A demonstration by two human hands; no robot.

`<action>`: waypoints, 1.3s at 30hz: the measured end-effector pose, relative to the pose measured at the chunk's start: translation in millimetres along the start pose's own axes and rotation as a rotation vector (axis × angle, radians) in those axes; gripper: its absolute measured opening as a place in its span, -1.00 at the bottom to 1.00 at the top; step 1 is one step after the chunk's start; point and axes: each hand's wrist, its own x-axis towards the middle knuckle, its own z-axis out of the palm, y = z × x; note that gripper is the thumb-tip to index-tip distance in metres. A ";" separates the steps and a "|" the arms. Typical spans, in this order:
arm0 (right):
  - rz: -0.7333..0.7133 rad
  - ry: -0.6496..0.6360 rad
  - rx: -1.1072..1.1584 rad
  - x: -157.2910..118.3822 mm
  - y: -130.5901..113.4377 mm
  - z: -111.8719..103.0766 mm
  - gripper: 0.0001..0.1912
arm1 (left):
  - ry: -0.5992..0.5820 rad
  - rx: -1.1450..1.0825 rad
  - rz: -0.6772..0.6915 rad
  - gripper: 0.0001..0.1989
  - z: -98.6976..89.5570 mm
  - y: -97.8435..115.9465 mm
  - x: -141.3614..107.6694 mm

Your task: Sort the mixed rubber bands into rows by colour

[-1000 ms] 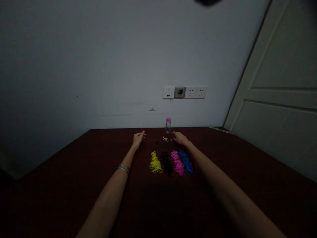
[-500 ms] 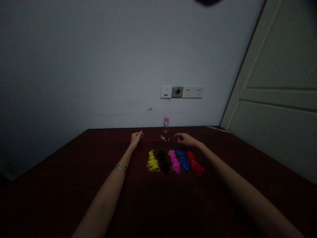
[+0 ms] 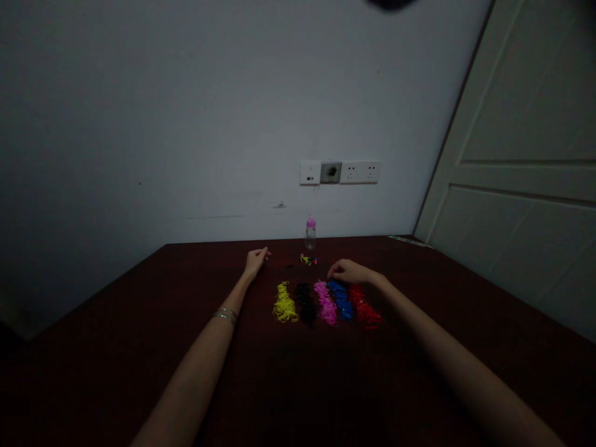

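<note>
Side by side on the dark red table (image 3: 116,310) lie bundles of small bands: yellow (image 3: 284,303), black (image 3: 306,304), pink (image 3: 326,303), blue (image 3: 341,300) and red (image 3: 364,307). My right hand (image 3: 347,270) is at the far end of the blue bundle, its fingers bent down and pressed together; what they hold, if anything, is too small to tell. My left hand (image 3: 257,259) rests on the table beyond and left of the yellow bundle, fingers curled, contents unclear. Between the hands, farther back, sits a small mixed-colour pile (image 3: 308,259).
A clear bottle with a pink cap (image 3: 310,233) stands near the wall, behind the small pile. White sockets (image 3: 360,172) are on the wall above. A pale panelled door (image 3: 521,236) borders the right side. A flat strip (image 3: 410,241) lies at the back right edge.
My right hand has moved down toward me, from beside the small pile to the far end of the blue bundle. The left hand has stayed in place.
</note>
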 end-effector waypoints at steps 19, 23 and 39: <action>-0.089 0.012 0.079 9.2 22.1 14.2 -0.68 | -0.106 0.058 -0.035 -0.58 5.0 21.8 -9.2; -0.032 0.154 0.092 4.6 22.1 9.7 -0.68 | -0.227 0.238 0.069 -0.70 12.2 25.3 -9.7; 0.377 0.616 0.206 -39.9 99.5 -4.2 -0.63 | -0.493 0.620 0.224 -0.85 32.7 50.6 -18.6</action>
